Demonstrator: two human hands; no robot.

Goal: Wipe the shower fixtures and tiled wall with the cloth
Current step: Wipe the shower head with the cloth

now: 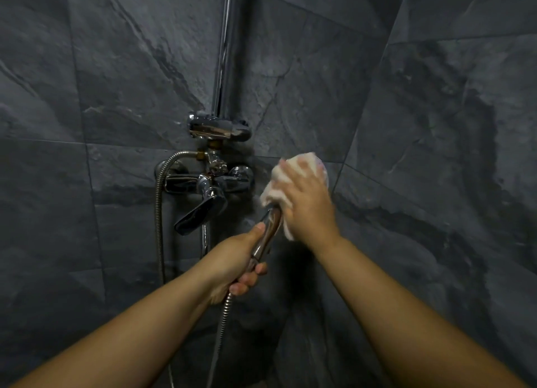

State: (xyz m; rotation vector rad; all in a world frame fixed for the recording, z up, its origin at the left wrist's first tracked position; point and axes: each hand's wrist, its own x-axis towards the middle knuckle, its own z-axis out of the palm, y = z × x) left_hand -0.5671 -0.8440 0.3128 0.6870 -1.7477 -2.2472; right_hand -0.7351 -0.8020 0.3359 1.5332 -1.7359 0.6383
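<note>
A: Start at the fingers. What is the left hand [236,257] doing?

B: Its fingers [247,279] are curled tight round the lower end of the hand shower [270,228], and the thumb lies along the chrome, pointing up the handle.

A: And the right?

B: The right hand [308,204] sits on top of a pale cloth [274,184]. Its fingers [296,169] are slightly spread and bent over the bundle, cupping it against the upper end of the handle. They are blurred, so I cannot tell how firmly they close.

A: So where exactly is the cloth?

B: Bunched between the right palm and the top of the hand shower, hiding the head. One edge hangs below the heel of the hand, just beside the handle.

A: Moving outward?

B: A ribbed metal hose [158,207] leaves the bottom of the handle under the left hand and drops. Another run of it loops from the mixer tap [210,181] down the left side. The tap is near the cloth, to its left and apart from it, with its lever [200,213] tilted downward. Above the tap a chrome bracket [219,129] meets the riser pipe [225,53], which runs up out of view.

A: And behind all that?

B: A dark, slate-look tiled wall [116,68]. It meets a second wall at a corner just right of the cloth.
</note>
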